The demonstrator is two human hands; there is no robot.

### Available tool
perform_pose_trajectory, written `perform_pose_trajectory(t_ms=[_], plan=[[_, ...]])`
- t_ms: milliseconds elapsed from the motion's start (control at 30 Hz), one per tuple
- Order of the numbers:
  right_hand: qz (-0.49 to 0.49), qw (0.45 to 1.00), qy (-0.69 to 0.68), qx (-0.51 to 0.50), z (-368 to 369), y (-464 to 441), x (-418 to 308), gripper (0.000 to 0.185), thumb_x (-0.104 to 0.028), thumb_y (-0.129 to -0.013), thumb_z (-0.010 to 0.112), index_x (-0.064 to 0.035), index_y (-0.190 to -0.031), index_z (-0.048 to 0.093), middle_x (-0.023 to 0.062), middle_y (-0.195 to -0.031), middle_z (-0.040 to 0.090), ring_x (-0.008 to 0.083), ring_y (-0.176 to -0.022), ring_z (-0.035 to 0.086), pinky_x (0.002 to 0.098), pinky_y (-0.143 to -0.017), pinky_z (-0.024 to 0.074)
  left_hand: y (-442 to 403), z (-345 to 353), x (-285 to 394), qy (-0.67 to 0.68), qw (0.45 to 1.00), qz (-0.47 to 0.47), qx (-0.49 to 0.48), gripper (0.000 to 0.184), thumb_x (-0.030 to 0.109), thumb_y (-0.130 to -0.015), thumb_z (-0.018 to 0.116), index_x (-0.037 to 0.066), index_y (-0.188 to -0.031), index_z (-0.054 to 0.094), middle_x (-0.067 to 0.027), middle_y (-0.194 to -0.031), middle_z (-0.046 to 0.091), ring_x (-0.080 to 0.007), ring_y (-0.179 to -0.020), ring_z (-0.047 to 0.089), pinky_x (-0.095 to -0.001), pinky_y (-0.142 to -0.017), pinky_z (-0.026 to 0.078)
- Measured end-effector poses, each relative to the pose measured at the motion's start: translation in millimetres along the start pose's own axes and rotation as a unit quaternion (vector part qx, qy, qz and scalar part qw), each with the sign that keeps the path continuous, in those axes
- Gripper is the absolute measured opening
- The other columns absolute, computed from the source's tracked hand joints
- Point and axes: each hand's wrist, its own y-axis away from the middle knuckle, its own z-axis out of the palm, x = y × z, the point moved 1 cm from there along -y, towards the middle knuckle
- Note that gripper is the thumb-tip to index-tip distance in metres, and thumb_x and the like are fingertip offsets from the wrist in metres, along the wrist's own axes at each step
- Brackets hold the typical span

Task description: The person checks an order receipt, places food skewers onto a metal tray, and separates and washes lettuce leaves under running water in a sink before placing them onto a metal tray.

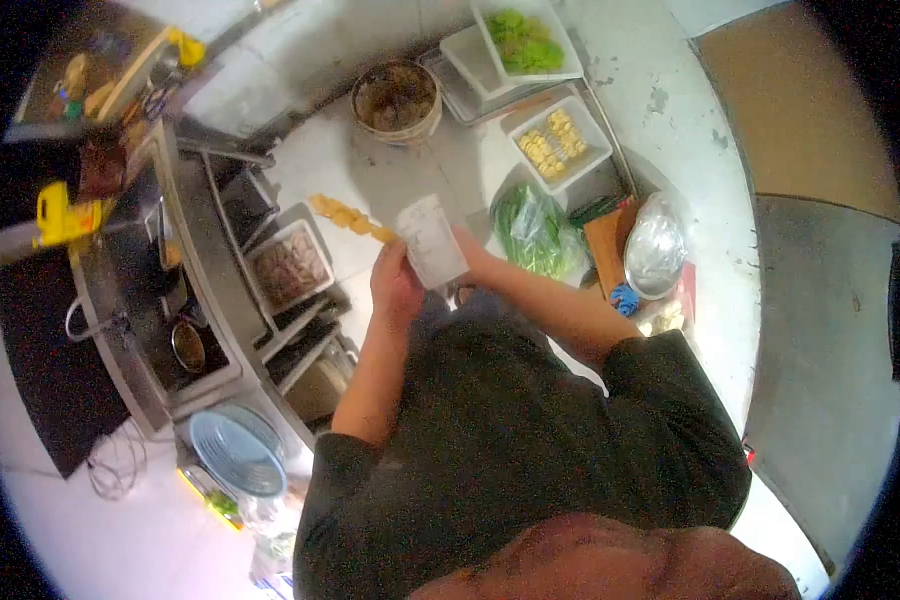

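Observation:
In front of my body, my left hand (398, 280) is closed around the near end of a skewer (348, 214) threaded with yellowish, folded pieces of food. The skewer points up and to the left. Close beside it, my right hand (478, 258) grips a white rectangular item (431, 240) with faint dark markings; whether it is a box or a packet, I cannot tell. Right of my right hand lies a clear plastic bag of green vegetables (536, 230). A tray of pale pinkish food (290, 265) sits left of my left hand.
At the back stands a stained round bucket (397, 103). White tubs hold yellow pieces (553, 143) and lettuce leaves (521, 42). A foil-covered bowl (655, 247) rests by a brown board (606, 245) on the right. Lower left are blue basins (237, 453) and a sunken counter (185, 300).

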Motion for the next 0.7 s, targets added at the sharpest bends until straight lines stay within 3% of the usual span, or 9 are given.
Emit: perform_pose_trajectory(t_ms=[67,100,167,267,367,533,600,700], plan=[[-0.009,0.999,-0.028,0.031,23.6,-9.7,-8.9,0.048,-0.030,-0.075,0.070,-0.0058,-0.115,0.058,0.0188,-0.115,0.060,0.0314,-0.106,0.057,0.0378,-0.092,0.0433,13.0,3.3,21.9,-0.052,0.995,0.047,0.067,0.027,0.015,-0.094,0.046,-0.003,-0.115,0.047,-0.0131,-0.110,0.058,-0.0246,-0.099,0.059,-0.0361,-0.087,0.049],[0.060,0.998,0.018,0.024,-78.6,-27.7,18.5,0.049,-0.030,-0.076,0.069,-0.0058,-0.117,0.057,0.0181,-0.115,0.060,0.0311,-0.105,0.058,0.0379,-0.092,0.0434,-76.5,52.9,-23.1,0.000,0.998,0.030,0.050,0.026,0.014,-0.094,0.046,-0.003,-0.113,0.047,-0.0127,-0.108,0.058,-0.0238,-0.098,0.059,-0.0352,-0.086,0.050],[0.097,0.995,-0.032,0.006,-84.1,-64.1,22.3,0.051,-0.028,-0.077,0.069,-0.0059,-0.121,0.054,0.0167,-0.114,0.060,0.0304,-0.104,0.058,0.0381,-0.091,0.0437,-100.7,63.6,2.2,-0.043,0.994,0.062,0.074,0.023,0.013,-0.094,0.045,-0.002,-0.111,0.048,-0.0119,-0.106,0.058,-0.0222,-0.096,0.059,-0.0334,-0.084,0.050],[-0.068,0.990,0.092,0.084,-80.4,-118.4,68.0,0.052,-0.027,-0.082,0.065,-0.0063,-0.127,0.048,0.0130,-0.113,0.061,0.0285,-0.098,0.059,0.0388,-0.085,0.0460,-151.9,65.0,35.8,-0.072,0.991,0.081,0.084,0.020,0.012,-0.095,0.044,-0.002,-0.108,0.049,-0.0109,-0.104,0.058,-0.0204,-0.095,0.059,-0.0319,-0.082,0.050],[-0.096,0.963,0.197,0.158,-108.8,-156.2,24.9,0.053,-0.026,-0.086,0.061,-0.0068,-0.132,0.042,0.0096,-0.111,0.061,0.0240,-0.087,0.061,0.0372,-0.076,0.0486,-198.7,95.6,53.2,-0.061,0.990,0.100,0.079,0.018,0.013,-0.095,0.044,-0.001,-0.104,0.049,-0.0104,-0.102,0.059,-0.0197,-0.093,0.060,-0.0317,-0.080,0.050],[0.144,0.978,-0.104,0.106,-145.2,-196.8,39.1,0.042,-0.027,-0.089,0.056,-0.0052,-0.124,0.051,0.0092,-0.095,0.063,0.0163,-0.075,0.058,0.0311,-0.067,0.0479,-263.7,133.6,72.2,-0.080,0.985,0.105,0.113,0.017,0.013,-0.095,0.044,-0.001,-0.102,0.049,-0.0106,-0.099,0.059,-0.0192,-0.087,0.060,-0.0315,-0.077,0.051],[0.217,0.961,-0.149,0.082,-166.8,-195.9,44.6,0.036,-0.030,-0.089,0.055,-0.0027,-0.112,0.058,0.0082,-0.086,0.063,0.0164,-0.075,0.058,0.0324,-0.068,0.0479,-291.0,140.7,68.9,-0.100,0.975,0.119,0.159,0.016,0.012,-0.093,0.044,-0.001,-0.101,0.049,-0.0101,-0.097,0.059,-0.0193,-0.087,0.060,-0.0314,-0.076,0.051],[0.228,0.961,-0.156,-0.022,-223.8,-193.2,102.5,0.038,-0.032,-0.086,0.057,-0.0019,-0.109,0.059,0.0099,-0.088,0.065,0.0218,-0.078,0.061,0.0366,-0.070,0.0489,-331.1,134.7,68.3,-0.154,0.953,0.100,0.242,0.016,0.012,-0.092,0.045,0.000,-0.100,0.049,-0.0095,-0.096,0.058,-0.0190,-0.087,0.060,-0.0317,-0.076,0.051]])
